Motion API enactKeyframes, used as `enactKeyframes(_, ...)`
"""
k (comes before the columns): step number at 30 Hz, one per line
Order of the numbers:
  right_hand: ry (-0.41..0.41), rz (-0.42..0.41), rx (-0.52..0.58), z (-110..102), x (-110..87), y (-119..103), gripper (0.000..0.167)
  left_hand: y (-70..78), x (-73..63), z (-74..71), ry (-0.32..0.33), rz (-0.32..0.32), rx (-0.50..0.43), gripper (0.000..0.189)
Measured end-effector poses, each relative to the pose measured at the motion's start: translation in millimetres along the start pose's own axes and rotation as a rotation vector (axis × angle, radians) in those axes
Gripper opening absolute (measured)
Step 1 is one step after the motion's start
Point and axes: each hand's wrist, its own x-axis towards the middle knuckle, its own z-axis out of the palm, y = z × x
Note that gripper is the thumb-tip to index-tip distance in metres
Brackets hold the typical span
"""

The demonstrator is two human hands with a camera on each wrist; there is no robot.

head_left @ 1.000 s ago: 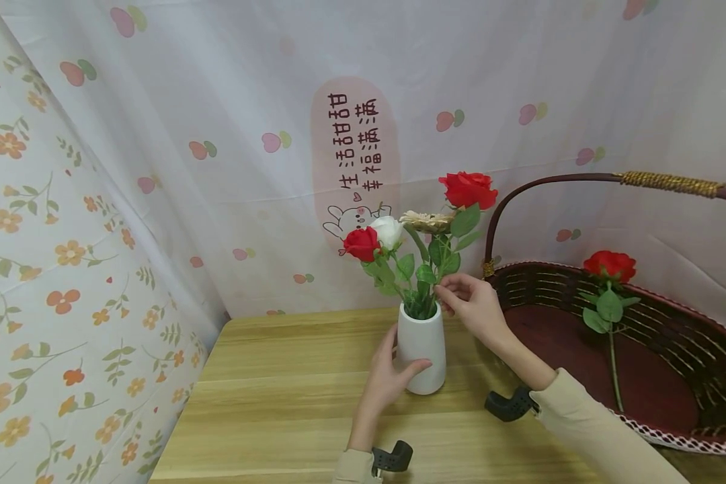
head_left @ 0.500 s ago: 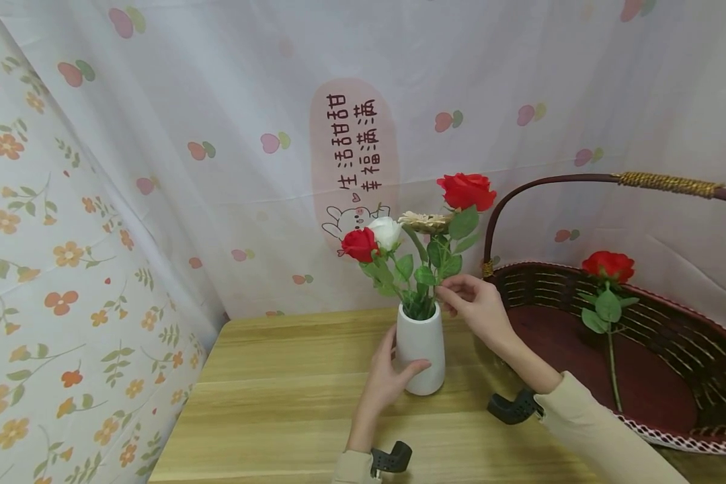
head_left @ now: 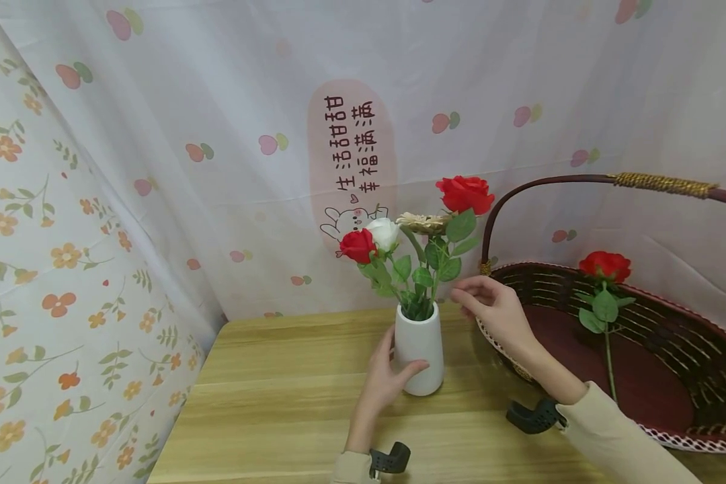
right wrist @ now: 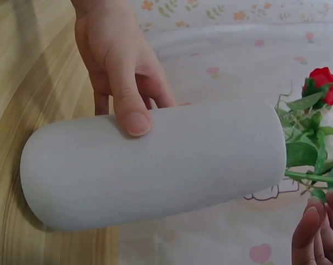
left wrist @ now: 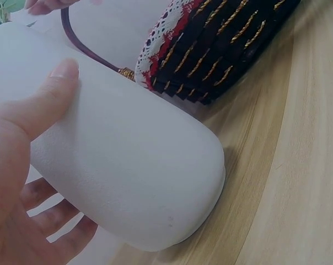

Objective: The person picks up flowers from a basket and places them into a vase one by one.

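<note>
A white vase (head_left: 420,353) stands upright on the wooden table, its wall held between the thumb and fingers of my left hand (head_left: 382,378). The left wrist view shows that thumb (left wrist: 56,94) lying along the vase's side. Out of the mouth rise a red rose (head_left: 358,246), a white rose (head_left: 384,234), a cream daisy-like flower (head_left: 423,223) and a taller red rose (head_left: 466,194). My right hand (head_left: 497,310) is just right of the stems, fingers loosely bent and holding nothing. In the right wrist view its fingertips show near a green leaf below the vase's mouth.
A dark woven basket (head_left: 523,286) with a tall arched handle (head_left: 538,180) stands on the right, close beside my right forearm. Another red rose (head_left: 605,267) leans inside it. Behind the table (head_left: 266,403) hangs a printed curtain (head_left: 236,81).
My right hand has let go of the taller red rose's stem and drawn back to the right. The left hand keeps its grip on the vase.
</note>
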Motion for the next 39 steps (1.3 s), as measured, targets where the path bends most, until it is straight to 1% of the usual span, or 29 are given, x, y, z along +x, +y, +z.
enactKeyframes(10, 0.000, -0.009, -0.008, -23.3, -11.2, -2.8, 0.024, -0.9, -0.1, 0.2, -0.005, -0.007, -0.004, 0.083)
enactKeyframes(17, -0.019, -0.015, -0.071, -41.7, -14.7, 0.9, 0.025, -0.6, -1.2, 0.1, -0.009, -0.013, -0.004, 0.084)
enactKeyframes(24, -0.070, -0.009, -0.116, -65.3, -15.7, 5.0, 0.022, -1.7, -0.6, 0.3, -0.008, -0.003, 0.005, 0.085)
enactKeyframes(28, -0.088, 0.001, -0.119, -78.9, -15.3, 10.8, 0.020, -1.9, -0.8, 0.4, -0.007, 0.010, 0.008, 0.084)
enactKeyframes(31, -0.090, 0.010, -0.135, -89.6, -14.6, 14.9, 0.020, -1.5, -0.6, 0.4, -0.008, 0.009, 0.006, 0.083)
enactKeyframes(39, -0.057, 0.067, -0.209, -119.9, -11.2, 23.3, 0.020, -1.5, 0.0, 0.1, -0.009, 0.006, -0.004, 0.083)
